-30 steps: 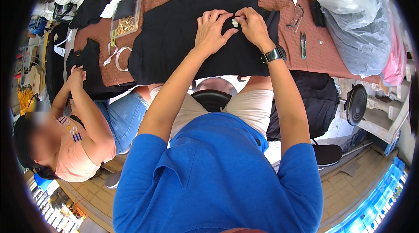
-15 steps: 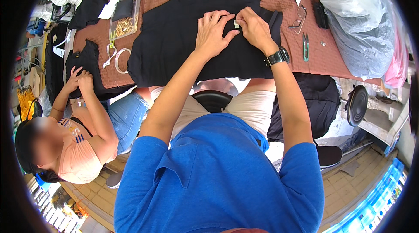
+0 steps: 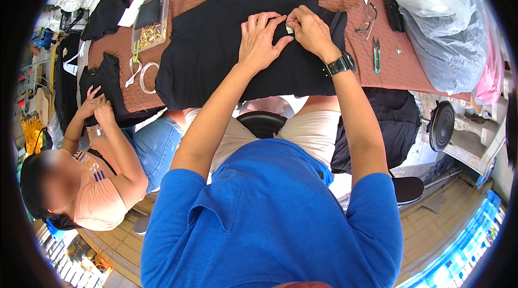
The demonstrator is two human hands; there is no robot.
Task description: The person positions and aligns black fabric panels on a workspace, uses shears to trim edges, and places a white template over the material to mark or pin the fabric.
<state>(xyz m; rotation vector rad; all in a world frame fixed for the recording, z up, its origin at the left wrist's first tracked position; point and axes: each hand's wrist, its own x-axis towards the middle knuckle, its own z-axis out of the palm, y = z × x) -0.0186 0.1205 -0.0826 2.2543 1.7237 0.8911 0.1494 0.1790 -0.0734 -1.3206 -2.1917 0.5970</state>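
A black garment (image 3: 216, 59) lies spread over the table in front of me. My left hand (image 3: 260, 42) rests on it with fingers and thumb apart, holding the cloth flat. Close beside it, my right hand (image 3: 310, 30) is closed in a pinch at a small pale label (image 3: 290, 29) on the garment. The label sits between the two hands; its far edge is covered by my right fingertips. A dark watch is on my right wrist.
Small scissors (image 3: 376, 55) and eyeglasses (image 3: 368, 21) lie on the brown tablecloth (image 3: 399, 75) at right, beside a big plastic-wrapped bundle (image 3: 450, 34). To the left are a clear box (image 3: 150, 18) of gold-coloured pieces and a tape loop (image 3: 150, 76). Another person (image 3: 105, 180) handles black cloth at far left.
My right fingers have shifted slightly left and away from me over the pale label. My left hand stays almost where it was. The whole view has moved a little.
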